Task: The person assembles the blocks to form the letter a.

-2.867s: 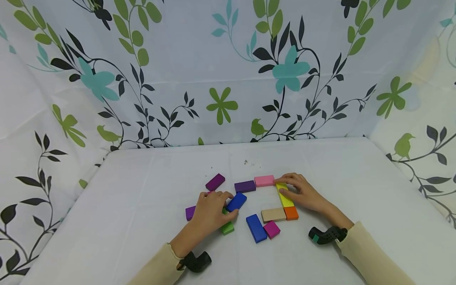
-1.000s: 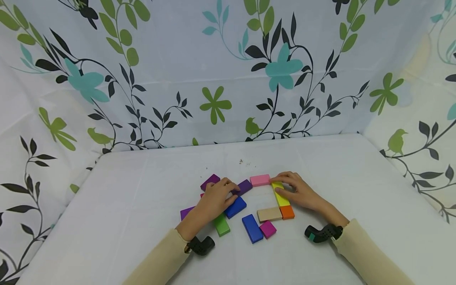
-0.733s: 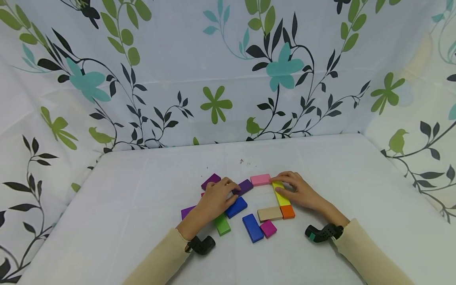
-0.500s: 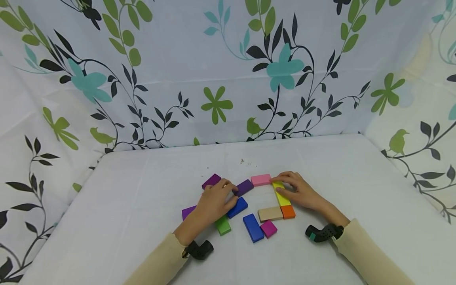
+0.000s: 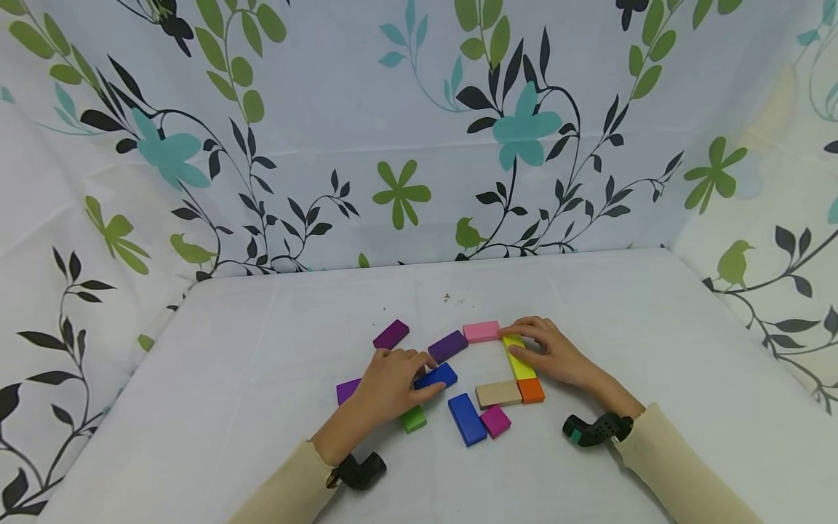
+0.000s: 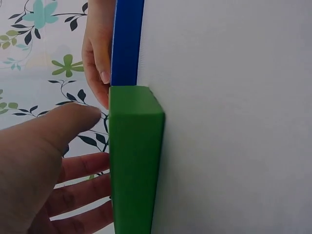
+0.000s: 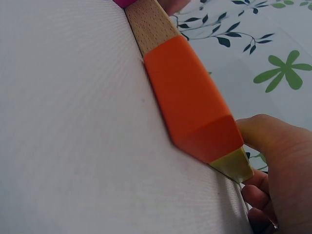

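Observation:
My left hand [image 5: 388, 382] straddles a blue block [image 5: 437, 376], thumb on its near side and fingertips on its far side. Beneath that palm a green block [image 5: 414, 419] is partly covered; the left wrist view shows the green block [image 6: 136, 161] close up, thumb near it. A dark purple block [image 5: 448, 346] lies just beyond the left fingertips. My right hand [image 5: 553, 353] holds a yellow block [image 5: 521, 364] between thumb and fingers, its index tip by the end of a pink block [image 5: 481, 332]. An orange block [image 5: 531, 391] abuts the yellow one.
A tan wooden block [image 5: 499, 394] meets the orange one. Below it lie another blue block [image 5: 468, 420] and a magenta block [image 5: 495, 421], touching. Two more purple blocks, one farther back [image 5: 390, 334] and one left [image 5: 347, 391], flank my left hand. White cloth covers the table [image 5: 249, 407].
My left hand first moved from the blue block to the dark purple block, which now slants up toward the pink one. It has since drawn back and turned the blue block. My right hand stays put.

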Demonstrator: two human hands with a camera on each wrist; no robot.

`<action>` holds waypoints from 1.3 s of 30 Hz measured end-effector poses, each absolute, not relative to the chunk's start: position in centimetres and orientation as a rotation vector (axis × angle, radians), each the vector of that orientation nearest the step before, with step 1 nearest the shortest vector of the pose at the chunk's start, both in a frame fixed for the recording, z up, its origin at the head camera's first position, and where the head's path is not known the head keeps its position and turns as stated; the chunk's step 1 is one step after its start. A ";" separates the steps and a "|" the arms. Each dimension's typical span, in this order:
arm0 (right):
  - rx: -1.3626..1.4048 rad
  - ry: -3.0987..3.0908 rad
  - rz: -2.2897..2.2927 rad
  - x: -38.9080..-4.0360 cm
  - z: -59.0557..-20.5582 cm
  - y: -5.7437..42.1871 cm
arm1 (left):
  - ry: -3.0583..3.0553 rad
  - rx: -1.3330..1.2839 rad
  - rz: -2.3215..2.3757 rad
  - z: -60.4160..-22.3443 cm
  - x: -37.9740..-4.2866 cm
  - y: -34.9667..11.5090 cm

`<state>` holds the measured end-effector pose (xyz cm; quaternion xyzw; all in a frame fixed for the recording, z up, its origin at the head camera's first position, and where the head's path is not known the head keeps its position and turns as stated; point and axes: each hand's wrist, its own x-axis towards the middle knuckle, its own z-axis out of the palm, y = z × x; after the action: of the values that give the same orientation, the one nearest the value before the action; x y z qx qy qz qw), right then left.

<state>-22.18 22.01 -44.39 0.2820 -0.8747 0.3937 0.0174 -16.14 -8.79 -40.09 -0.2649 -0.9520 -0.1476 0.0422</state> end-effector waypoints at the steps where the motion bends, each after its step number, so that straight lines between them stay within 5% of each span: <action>1: 0.876 -2.717 1.227 -22.2 -44.4 22.0 | -2.916 -0.813 -0.446 -40.1 -16.1 -8.8; 39: 0.855 -2.750 1.221 -22.0 -44.0 21.8 | -2.853 -0.990 -0.464 -40.3 -15.0 -8.6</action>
<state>-21.96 21.83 -44.05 0.2734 -0.8791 0.3903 0.0069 -15.00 -8.63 -40.32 -0.3239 -0.9328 -0.1519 0.0432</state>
